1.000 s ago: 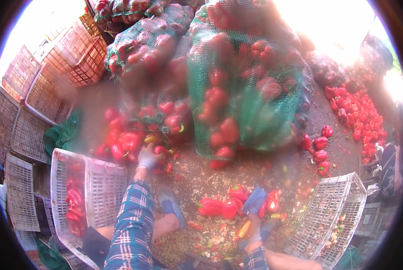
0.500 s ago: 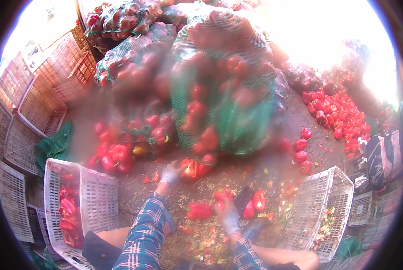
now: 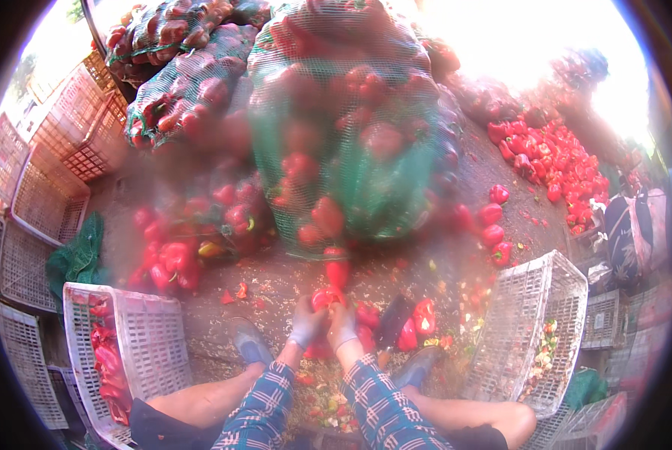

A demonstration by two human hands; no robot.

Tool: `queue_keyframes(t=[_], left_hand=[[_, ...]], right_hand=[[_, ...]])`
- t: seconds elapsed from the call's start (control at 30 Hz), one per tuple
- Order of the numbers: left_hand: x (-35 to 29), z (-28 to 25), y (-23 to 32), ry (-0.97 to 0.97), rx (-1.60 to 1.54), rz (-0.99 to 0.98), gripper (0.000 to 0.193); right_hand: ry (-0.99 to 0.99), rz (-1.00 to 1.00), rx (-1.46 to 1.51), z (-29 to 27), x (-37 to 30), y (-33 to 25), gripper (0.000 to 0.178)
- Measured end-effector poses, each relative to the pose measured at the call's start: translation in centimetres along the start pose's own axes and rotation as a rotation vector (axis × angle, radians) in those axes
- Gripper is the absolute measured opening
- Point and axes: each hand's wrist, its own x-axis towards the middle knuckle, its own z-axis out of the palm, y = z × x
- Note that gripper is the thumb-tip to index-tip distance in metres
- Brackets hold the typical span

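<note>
My left hand (image 3: 306,321) and my right hand (image 3: 342,325) meet in front of me, both closed round a red bell pepper (image 3: 326,298). Light wrist coverings and blue checked sleeves show on both arms. Just beyond, another red pepper (image 3: 336,271) lies by the foot of a big green mesh sack (image 3: 343,165) full of peppers. To the right of my right hand are a dark, flat, blade-like piece (image 3: 394,321) and a cut-open red pepper (image 3: 424,317). More red peppers lie partly hidden behind my hands.
A white crate (image 3: 152,337) at left holds red pepper pieces; another white crate (image 3: 512,322) at right holds scraps. Loose peppers (image 3: 171,262) lie left of the sack, and a large pepper heap (image 3: 553,161) lies far right. Several empty-looking crates (image 3: 40,187) line the left. Haze blurs the middle.
My left hand has come back and right from the peppers by the sack. My right hand has moved left and up, and both now meet on one pepper. The view has shifted slightly.
</note>
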Motion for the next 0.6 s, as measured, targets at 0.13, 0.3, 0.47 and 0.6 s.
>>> queue_keyframes(t=[0.13,0.3,0.47,0.6], left_hand=[[-3.2,-0.4,3.4,-0.074,-0.043,-0.059,0.062],[-4.9,-2.4,7.1,-0.134,-0.227,0.17,0.083],[-8.7,-4.6,13.6,-0.418,-0.651,-0.139,0.062],[-12.5,-4.0,16.4,-0.319,-0.636,0.07,0.058]], right_hand=[[0.002,-0.182,-0.149,-1.2,-4.0,-2.6,0.067],[-0.189,-0.423,-0.771,-3.7,-8.2,-8.6,0.068],[-0.293,-0.782,-1.045,-4.3,-13.1,-13.2,0.074],[-0.296,-0.837,-1.038,-5.9,-16.4,-14.7,0.073]])
